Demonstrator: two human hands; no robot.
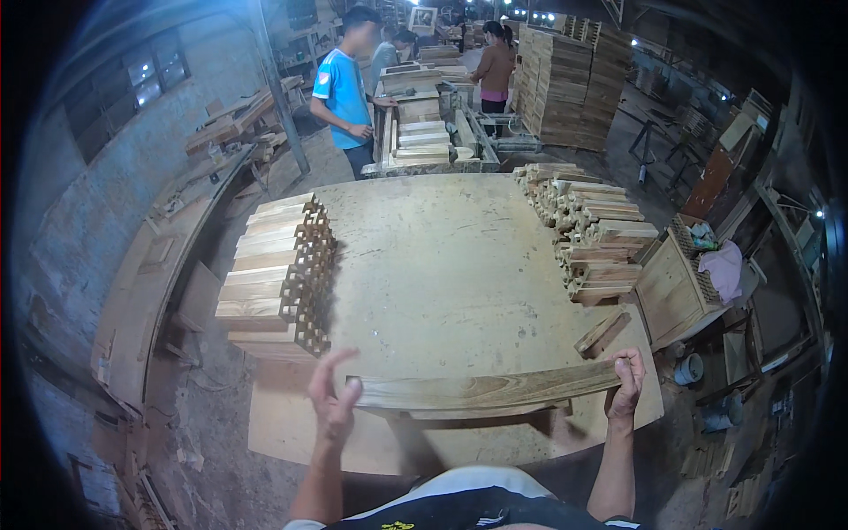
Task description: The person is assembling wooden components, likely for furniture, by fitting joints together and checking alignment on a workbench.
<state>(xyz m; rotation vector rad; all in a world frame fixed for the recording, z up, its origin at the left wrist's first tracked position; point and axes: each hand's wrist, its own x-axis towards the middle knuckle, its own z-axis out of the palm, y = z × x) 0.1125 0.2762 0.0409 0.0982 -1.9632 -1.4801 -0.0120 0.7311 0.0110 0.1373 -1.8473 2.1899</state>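
Observation:
A long wooden board (486, 389) spans the near part of the table, raised over it and casting a shadow. My right hand (626, 386) has its fingers closed round the board's right end. At the other end is my left hand (333, 399), its fingers stretched and apart, the thumb beside the board's tip; whether it touches the wood I cannot tell. Just beyond my right hand a short wooden piece (603, 334) lies on the pale tabletop (433, 265). Part of what lies under the board is hidden by it.
Stacked notched wooden pieces (269, 274) line the table's left edge; a looser pile of wooden pieces (596, 230) lies along the right. A person in a blue shirt (347, 97) stands by a machine bench (424, 141) beyond the table. A wooden box (676, 287) is at right.

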